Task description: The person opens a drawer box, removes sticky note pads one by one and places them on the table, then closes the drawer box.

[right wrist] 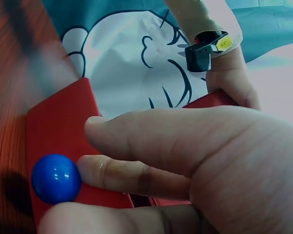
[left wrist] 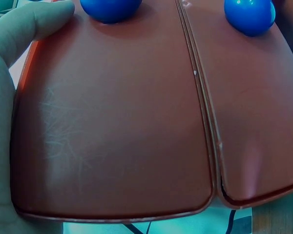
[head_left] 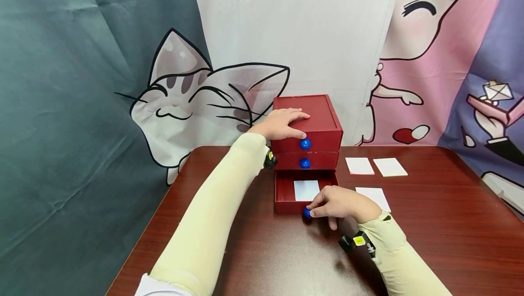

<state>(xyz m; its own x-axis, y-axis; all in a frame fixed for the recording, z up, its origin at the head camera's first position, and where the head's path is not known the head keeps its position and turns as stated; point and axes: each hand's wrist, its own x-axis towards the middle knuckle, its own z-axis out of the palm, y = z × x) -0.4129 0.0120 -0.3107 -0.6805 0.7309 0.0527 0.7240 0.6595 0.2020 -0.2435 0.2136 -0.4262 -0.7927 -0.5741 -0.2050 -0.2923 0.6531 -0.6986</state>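
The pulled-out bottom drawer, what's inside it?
The bottom drawer shows one white paper square lying on its floor. Hidden are any part tucked back beneath the drawer above and the front corner that the right hand covers.

A cartoon-printed cloth backdrop (head_left: 294, 27) hangs behind a glossy reddish-brown table (head_left: 450, 223).

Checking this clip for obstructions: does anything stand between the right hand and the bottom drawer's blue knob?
Nothing visible does. The right hand is right at the blue knob on the open bottom drawer; the white paper lies inside the drawer, behind its front.
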